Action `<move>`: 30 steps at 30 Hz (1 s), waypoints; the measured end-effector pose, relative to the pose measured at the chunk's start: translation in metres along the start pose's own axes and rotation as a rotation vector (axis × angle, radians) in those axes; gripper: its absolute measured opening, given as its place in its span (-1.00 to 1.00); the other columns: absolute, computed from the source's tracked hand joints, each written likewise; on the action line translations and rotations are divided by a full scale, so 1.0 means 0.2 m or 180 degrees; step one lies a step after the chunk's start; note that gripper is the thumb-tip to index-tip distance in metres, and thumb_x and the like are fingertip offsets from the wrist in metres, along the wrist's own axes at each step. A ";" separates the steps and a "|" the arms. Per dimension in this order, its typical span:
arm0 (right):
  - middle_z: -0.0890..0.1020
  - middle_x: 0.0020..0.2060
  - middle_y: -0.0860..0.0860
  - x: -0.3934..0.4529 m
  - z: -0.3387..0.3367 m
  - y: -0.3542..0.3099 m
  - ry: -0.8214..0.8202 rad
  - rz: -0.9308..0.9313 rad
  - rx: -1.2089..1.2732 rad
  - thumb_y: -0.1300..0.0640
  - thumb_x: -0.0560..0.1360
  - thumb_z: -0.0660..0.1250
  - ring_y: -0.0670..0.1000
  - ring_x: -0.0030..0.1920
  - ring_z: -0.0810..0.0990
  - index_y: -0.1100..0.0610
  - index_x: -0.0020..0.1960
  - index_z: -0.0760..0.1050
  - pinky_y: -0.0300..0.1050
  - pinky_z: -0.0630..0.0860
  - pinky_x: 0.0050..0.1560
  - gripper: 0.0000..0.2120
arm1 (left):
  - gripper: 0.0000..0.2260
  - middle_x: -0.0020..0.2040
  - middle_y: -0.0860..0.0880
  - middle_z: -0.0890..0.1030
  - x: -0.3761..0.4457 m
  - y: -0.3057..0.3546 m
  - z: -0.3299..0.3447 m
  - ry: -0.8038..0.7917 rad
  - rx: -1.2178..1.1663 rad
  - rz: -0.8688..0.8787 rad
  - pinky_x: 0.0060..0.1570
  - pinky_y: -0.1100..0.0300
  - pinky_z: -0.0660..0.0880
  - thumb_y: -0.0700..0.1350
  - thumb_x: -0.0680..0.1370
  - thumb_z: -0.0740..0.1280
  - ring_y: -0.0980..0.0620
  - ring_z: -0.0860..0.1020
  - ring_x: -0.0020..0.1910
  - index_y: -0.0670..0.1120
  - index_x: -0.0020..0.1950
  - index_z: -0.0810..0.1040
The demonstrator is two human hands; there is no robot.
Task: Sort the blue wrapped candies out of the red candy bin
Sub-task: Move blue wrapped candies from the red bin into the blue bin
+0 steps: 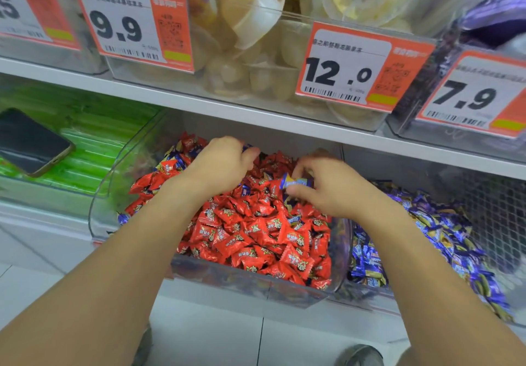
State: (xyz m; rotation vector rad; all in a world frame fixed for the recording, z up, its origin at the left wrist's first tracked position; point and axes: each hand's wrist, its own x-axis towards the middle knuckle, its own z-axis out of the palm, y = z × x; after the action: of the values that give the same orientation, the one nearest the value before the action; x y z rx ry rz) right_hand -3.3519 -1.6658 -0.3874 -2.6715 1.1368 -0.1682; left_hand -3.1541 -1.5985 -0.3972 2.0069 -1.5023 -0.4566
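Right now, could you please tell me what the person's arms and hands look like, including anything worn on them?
Both forearms are bare all the way to the bottom edge of the picture, with no sleeves in view. The left hand and right hand wear no gloves, and no watch, bracelet or ring shows on either wrist or on the visible fingers.

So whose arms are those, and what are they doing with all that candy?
There is one picture, taken by a camera worn on a person's head, so you look down at that person's own arms. Both hands reach into a clear bin full of red wrapped candies on a shop shelf. The right hand pinches a blue wrapped candy in its fingers. The left hand digs among the candies at the back; what it holds is hidden. The bin of blue candies sits on the right. A phone lies on green packets at the left.
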 end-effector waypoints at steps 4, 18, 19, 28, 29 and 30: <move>0.56 -0.26 -0.01 -0.05 -0.03 0.02 0.0483 -0.0023 0.0511 -0.08 0.53 0.37 -0.02 -0.25 0.52 0.01 0.03 0.39 -0.03 0.40 -0.22 -0.77 | -0.86 -0.13 -0.06 0.65 0.03 0.05 0.06 -0.0173 -0.0076 0.0332 -0.36 0.27 0.44 -0.10 0.62 0.22 0.06 0.55 -0.33 -0.10 0.03 0.56; 0.55 -0.17 -0.28 -0.11 -0.02 0.06 0.0661 -0.0094 0.1136 0.14 0.63 0.22 -0.29 -0.27 0.49 -0.03 0.12 0.53 -0.34 0.39 -0.18 -0.85 | -0.80 -0.18 0.08 0.45 0.09 0.05 0.10 -0.0284 0.0852 0.0323 -0.17 0.25 0.32 0.01 0.46 0.47 0.05 0.44 -0.15 -0.03 -0.01 0.56; 0.58 -0.16 -0.24 -0.11 -0.02 0.06 0.0668 -0.0068 0.1149 0.14 0.63 0.22 -0.26 -0.28 0.51 -0.02 0.10 0.53 -0.32 0.41 -0.22 -0.85 | -0.81 -0.19 0.10 0.45 0.08 0.05 0.08 -0.0185 0.0708 0.0281 -0.18 0.27 0.31 -0.01 0.46 0.47 0.05 0.44 -0.17 -0.03 -0.03 0.54; 0.63 -0.07 0.07 -0.03 -0.04 0.07 0.0945 0.0586 0.0204 -0.13 0.61 0.21 0.15 -0.05 0.58 0.11 0.13 0.53 -0.11 0.44 -0.09 -0.67 | -0.87 -0.18 -0.07 0.65 -0.05 0.13 0.02 -0.0197 -0.0184 0.0278 -0.20 0.05 0.55 -0.06 0.53 0.28 -0.07 0.61 -0.24 -0.04 0.00 0.58; 0.62 -0.09 0.02 -0.01 -0.04 0.08 0.0798 0.0593 0.0048 -0.20 0.57 0.24 0.10 -0.06 0.58 0.07 0.10 0.54 -0.11 0.47 -0.07 -0.65 | -0.87 -0.20 -0.07 0.64 -0.05 0.12 0.03 -0.0245 -0.0224 0.0248 -0.23 0.08 0.54 -0.05 0.55 0.27 -0.09 0.60 -0.25 -0.03 -0.02 0.59; 0.63 -0.07 0.02 0.00 -0.03 0.08 0.0621 0.0546 -0.0151 -0.23 0.53 0.28 0.09 -0.04 0.59 0.04 0.11 0.55 -0.09 0.51 -0.05 -0.63 | -0.86 -0.24 -0.08 0.63 -0.04 0.12 0.04 -0.0263 -0.0244 0.0223 -0.27 0.10 0.51 -0.03 0.56 0.25 -0.11 0.58 -0.27 -0.05 -0.07 0.57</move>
State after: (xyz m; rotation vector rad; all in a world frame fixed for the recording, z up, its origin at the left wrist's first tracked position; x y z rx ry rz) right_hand -3.3642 -1.6787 -0.3855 -2.6270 1.4384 -0.3830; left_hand -3.1801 -1.5985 -0.3886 1.8909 -1.5752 -0.5657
